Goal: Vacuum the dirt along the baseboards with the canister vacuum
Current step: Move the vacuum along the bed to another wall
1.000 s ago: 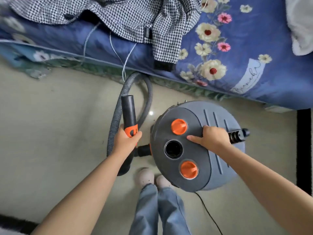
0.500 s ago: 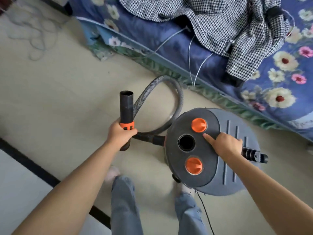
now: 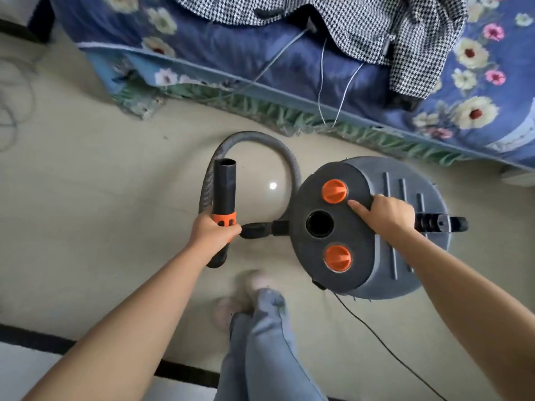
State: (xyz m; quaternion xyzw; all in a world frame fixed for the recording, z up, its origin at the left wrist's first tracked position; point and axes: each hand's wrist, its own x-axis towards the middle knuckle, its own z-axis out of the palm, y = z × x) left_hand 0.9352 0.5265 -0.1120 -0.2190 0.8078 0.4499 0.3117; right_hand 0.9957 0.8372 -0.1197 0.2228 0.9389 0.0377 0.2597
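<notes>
From the head view, the left hand (image 3: pixel 212 233) was curled round the black nozzle tube (image 3: pixel 224 188), grasping it just below its orange collar (image 3: pixel 224 219), with the open round mouth of the tube pointing away from the person. The right hand (image 3: pixel 385 214) lay on top of the vacuum (image 3: pixel 376 227), its forefinger stretched flat on the dark lid and its other fingers bent over the ridge behind; whether they gripped a handle there could not be told.

The round grey plastic vacuum stood on the floor under the right hand. Two orange ribbed knobs showed on its lid, one (image 3: pixel 334 191) just beyond the forefinger and one (image 3: pixel 338 258) nearer the person, with one round black opening (image 3: pixel 319 223) between them. One grey ribbed hose (image 3: pixel 260 140) looped from the left hand, away and round to the vacuum's side. One thin black cord (image 3: pixel 376 334) trailed along the smooth pale floor (image 3: pixel 86 227) beneath the right forearm. Beyond both hands lay a blue flowered bedcover (image 3: pixel 231 47) with a houndstooth garment (image 3: pixel 376 24) on it.
</notes>
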